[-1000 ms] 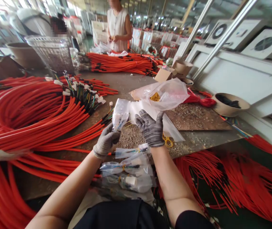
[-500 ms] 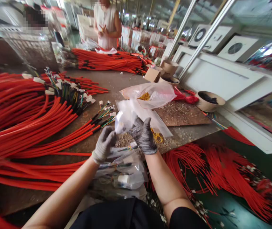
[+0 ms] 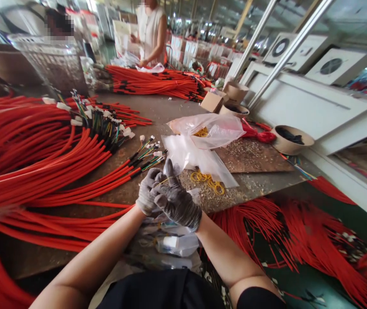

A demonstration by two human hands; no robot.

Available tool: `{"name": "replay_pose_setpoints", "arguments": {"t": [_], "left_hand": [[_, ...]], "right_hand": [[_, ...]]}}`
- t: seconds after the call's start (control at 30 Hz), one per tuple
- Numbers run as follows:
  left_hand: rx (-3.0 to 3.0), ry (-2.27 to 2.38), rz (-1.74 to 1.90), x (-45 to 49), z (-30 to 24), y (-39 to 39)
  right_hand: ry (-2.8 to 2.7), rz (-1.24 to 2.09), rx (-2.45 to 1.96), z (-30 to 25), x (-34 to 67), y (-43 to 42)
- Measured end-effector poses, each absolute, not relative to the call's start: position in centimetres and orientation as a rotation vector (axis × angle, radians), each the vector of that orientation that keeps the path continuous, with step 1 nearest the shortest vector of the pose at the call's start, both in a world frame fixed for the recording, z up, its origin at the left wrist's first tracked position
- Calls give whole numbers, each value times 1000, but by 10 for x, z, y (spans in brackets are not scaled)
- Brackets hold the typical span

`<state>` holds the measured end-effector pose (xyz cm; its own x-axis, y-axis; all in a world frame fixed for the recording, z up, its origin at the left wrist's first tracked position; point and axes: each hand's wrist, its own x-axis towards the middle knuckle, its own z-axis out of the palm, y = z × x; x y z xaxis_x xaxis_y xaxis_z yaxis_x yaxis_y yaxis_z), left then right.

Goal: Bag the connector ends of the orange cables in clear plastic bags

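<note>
My left hand (image 3: 148, 192), in a grey knit glove, is closed with its fingers curled. What lies inside its grip is hidden. My right hand (image 3: 179, 201), gloved too, overlaps it from the right, with the index finger pointing up. A thin yellow rubber band (image 3: 163, 182) is stretched between the fingers of the two hands. Just behind my right fingertips shows a bit of clear plastic (image 3: 172, 170). Below the hands lie clear plastic bags (image 3: 177, 243) with white connectors inside. More yellow rubber bands (image 3: 207, 180) lie loose to the right.
Bundles of red cables (image 3: 48, 154) with connector ends fill the left side. Ahead lies a pile of clear bags (image 3: 183, 148). A bowl (image 3: 293, 139) stands at the right edge; red cables (image 3: 318, 231) hang below it. A person (image 3: 153, 34) stands across the table.
My hands have come together, the right moving left and down from the bag pile. A yellow rubber band now shows between them. The person opposite has lowered one arm towards the cables.
</note>
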<state>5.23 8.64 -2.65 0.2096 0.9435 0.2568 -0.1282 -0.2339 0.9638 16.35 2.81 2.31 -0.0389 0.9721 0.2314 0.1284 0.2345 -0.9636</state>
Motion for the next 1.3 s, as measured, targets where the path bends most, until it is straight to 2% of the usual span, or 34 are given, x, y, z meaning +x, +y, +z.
{"name": "replay_pose_setpoints", "arguments": {"t": [0.17,0.3,0.4,0.5,0.53,0.57,0.6,0.63,0.73,0.83,0.93,1.07,1.13,1.2,1.3], "left_hand": [[1282,526,864,19,-9,65],[1124,529,954,7,2,72],[1336,496,829,22,5,72],[1789,236,410,33,7,63],[1928,174,306,33,6,62],[2063,167,260,31,3,63],[2181,236,280,28,-2,66],[2263,384,355,24,-9,70],[2391,855,431,11,-37,80],[2368,901,272,-1,-53,74],[2277,846,137,-8,-49,54],[2281,652,-158,-12,-28,28],[2419,660,-156,-10,-19,31],[2547,852,-24,-7,-12,52],[2538,1359,110,-6,-11,103]], "right_hand": [[-1133,1020,-1079,38,206,39],[-1124,1201,-1035,38,197,21],[-1248,1238,-1077,42,192,15],[-1433,1287,-1386,48,229,28],[-1489,1226,-1631,49,250,35],[-1499,1046,-1942,48,273,41],[-1427,706,-2268,46,296,47],[-1382,576,-2402,42,317,51],[-1316,384,-2649,22,358,56],[-1301,335,-2707,7,365,55],[-1282,317,-2600,13,357,50],[-1048,418,-1975,46,333,40],[-846,445,-1679,61,306,41],[-583,566,-1392,66,266,50],[-222,931,-990,52,198,72]]}}
